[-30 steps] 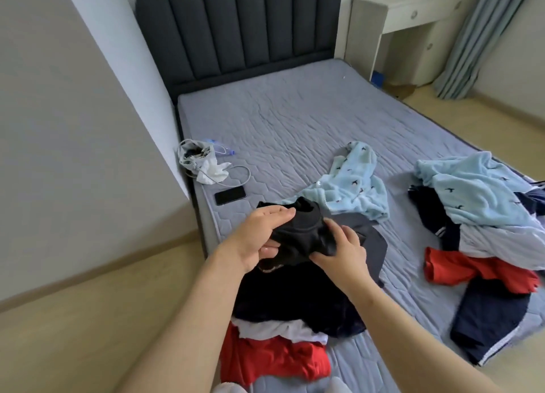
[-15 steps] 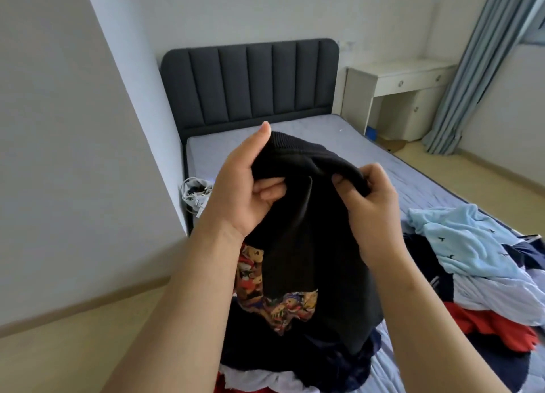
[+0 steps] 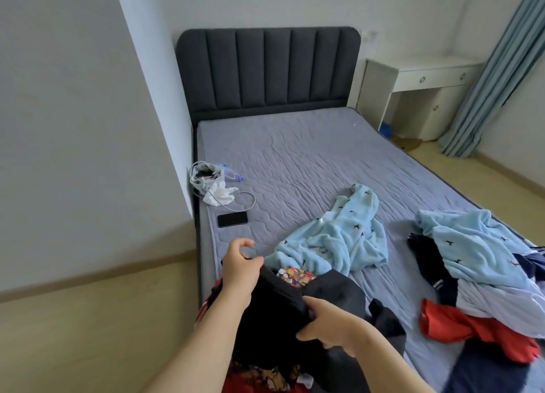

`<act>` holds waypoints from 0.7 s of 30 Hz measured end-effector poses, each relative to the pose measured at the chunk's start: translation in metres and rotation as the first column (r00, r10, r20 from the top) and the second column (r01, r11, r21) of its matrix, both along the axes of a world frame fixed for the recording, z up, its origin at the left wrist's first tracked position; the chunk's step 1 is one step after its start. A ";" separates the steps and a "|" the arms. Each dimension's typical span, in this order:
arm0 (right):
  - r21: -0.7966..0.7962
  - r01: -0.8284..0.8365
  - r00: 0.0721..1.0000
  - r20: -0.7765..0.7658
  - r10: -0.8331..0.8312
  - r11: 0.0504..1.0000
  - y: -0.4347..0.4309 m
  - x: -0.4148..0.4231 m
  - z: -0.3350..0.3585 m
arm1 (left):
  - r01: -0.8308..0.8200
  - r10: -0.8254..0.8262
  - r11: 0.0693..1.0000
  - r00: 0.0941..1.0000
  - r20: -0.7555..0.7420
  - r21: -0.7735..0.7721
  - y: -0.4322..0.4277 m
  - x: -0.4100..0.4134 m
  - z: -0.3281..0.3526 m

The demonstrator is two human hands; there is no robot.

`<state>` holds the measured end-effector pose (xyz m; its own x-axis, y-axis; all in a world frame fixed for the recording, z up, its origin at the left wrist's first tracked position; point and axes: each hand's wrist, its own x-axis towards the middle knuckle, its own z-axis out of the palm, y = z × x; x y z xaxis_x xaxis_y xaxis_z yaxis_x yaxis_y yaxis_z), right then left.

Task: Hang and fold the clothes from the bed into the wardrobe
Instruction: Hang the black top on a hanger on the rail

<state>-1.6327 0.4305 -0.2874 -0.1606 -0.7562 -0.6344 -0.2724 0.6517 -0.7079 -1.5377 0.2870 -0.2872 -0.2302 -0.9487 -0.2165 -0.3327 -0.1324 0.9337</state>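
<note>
Both hands worked at the near left corner of the bed [image 3: 295, 151], where the black garment [image 3: 274, 313] lay bunched on top of a heap of other clothes. The left hand [image 3: 239, 271] had its fingers curled, thumb and fingertips pinching the garment's upper edge; the right hand [image 3: 330, 322] had its fingers curled round a fold of the same cloth lower down. A patch of coloured print [image 3: 295, 274] showed on the garment between the hands. Just beyond it a light blue fleece [image 3: 339, 236] sprawled toward the middle of the mattress. Along the right edge lay a second pile of clothes [image 3: 477, 263], with a red piece [image 3: 460, 325] under it. At the left edge, a white bag [image 3: 206, 177] gaped open with small dark things inside, too blurred to name; a white cable [image 3: 247, 204] looped beside it, and a black phone [image 3: 232, 219] lay flat nearer the hands.
</note>
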 end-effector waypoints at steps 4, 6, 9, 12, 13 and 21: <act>-0.070 0.076 0.981 0.184 -0.062 0.995 -0.006 0.000 -0.001 | -0.071 0.157 0.972 0.908 -0.390 0.225 -0.008 0.000 0.011; -0.073 0.275 0.946 0.197 -0.256 0.959 -0.008 -0.003 -0.009 | -0.002 0.132 0.960 0.885 -0.446 0.279 -0.010 0.004 0.020; -0.291 0.551 0.815 -0.017 -0.580 0.782 -0.014 -0.007 -0.017 | 0.224 -0.101 0.950 0.880 -0.464 0.219 -0.008 0.017 0.031; -0.453 0.471 0.783 -0.180 -0.595 0.757 -0.030 -0.012 -0.011 | 0.565 -0.477 0.818 0.770 -0.425 0.105 -0.003 0.027 0.048; -0.481 0.411 0.810 -0.198 -0.552 0.774 -0.037 -0.013 -0.007 | 0.648 -0.579 0.758 0.717 -0.388 0.069 -0.002 0.030 0.056; -0.348 0.073 0.885 -0.410 -0.222 0.935 -0.085 -0.005 0.025 | 0.781 -0.793 0.610 0.596 -0.130 -0.139 -0.009 0.035 0.089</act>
<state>-1.6378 0.3454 -0.2627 -0.4894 -0.8473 -0.2064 -0.5189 0.4731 -0.7120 -1.5023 0.2783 -0.1979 -0.9186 -0.3918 -0.0512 -0.1251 0.1655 0.9782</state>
